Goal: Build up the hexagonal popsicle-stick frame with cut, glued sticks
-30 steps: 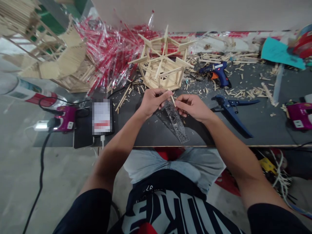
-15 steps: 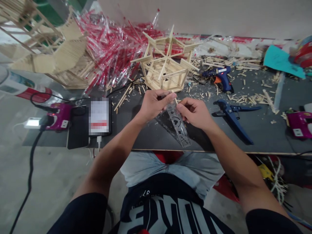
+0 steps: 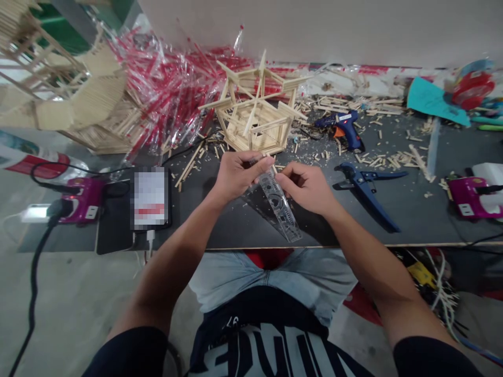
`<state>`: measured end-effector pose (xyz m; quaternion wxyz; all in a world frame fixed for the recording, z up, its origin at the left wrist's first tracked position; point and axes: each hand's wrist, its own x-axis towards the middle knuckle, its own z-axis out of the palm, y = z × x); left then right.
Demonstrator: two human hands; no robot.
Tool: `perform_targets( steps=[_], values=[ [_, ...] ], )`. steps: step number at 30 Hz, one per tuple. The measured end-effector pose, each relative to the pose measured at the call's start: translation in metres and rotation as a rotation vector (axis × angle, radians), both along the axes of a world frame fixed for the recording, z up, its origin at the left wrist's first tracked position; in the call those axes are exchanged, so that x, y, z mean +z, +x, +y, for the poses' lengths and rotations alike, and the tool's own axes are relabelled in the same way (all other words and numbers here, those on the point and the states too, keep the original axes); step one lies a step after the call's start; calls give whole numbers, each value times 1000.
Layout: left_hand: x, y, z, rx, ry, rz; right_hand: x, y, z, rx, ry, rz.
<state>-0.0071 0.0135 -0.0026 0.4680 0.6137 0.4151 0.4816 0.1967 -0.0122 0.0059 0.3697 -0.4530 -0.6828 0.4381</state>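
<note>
plastic ruler point(image 3: 280, 205) | left hand point(image 3: 240, 175): grip closed on it | right hand point(image 3: 305, 187): pinching stick point(image 3: 274, 169)

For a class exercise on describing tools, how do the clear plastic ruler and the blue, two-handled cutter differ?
The clear plastic ruler is see-through; the blue, two-handled cutter is opaque.
The ruler is one straight strip; the cutter splays into two handles.
The ruler is held in the left hand's grip; the cutter lies on the dark table.
Both are hand tools.

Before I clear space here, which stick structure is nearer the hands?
The star-topped structure, just beyond the left hand; the other structure sits far left.
</note>
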Motion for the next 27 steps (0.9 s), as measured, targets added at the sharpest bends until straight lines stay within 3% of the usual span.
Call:
perform_targets(
  steps=[15, 27],
  values=[
    [6, 2, -2, -13, -11, -54, 3, -1, -5, 3, 12, 42],
    [-1, 1, 1, -40, -52, -31, -2, 3, -1, 50, 44, 2]
  ],
)
